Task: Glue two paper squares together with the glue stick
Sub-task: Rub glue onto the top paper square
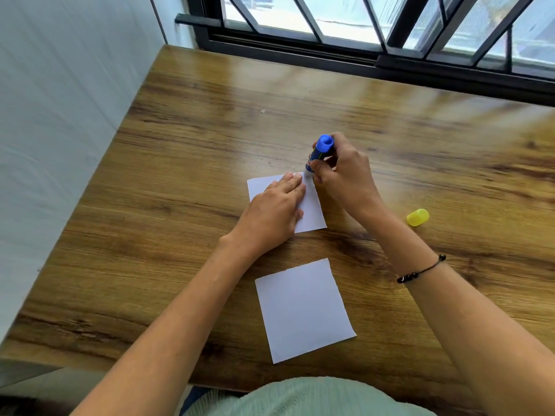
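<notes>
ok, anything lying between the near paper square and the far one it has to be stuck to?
Nothing visible on the bare table between them. The near paper square lies untouched. On the far paper square itself, the left hand presses flat and the right hand holds the glue stick at its far corner.

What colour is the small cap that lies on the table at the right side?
The cap is yellow, seen best in the head view.

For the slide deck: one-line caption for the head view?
Left hand pins far paper square; right hand applies glue stick to its corner.
</notes>
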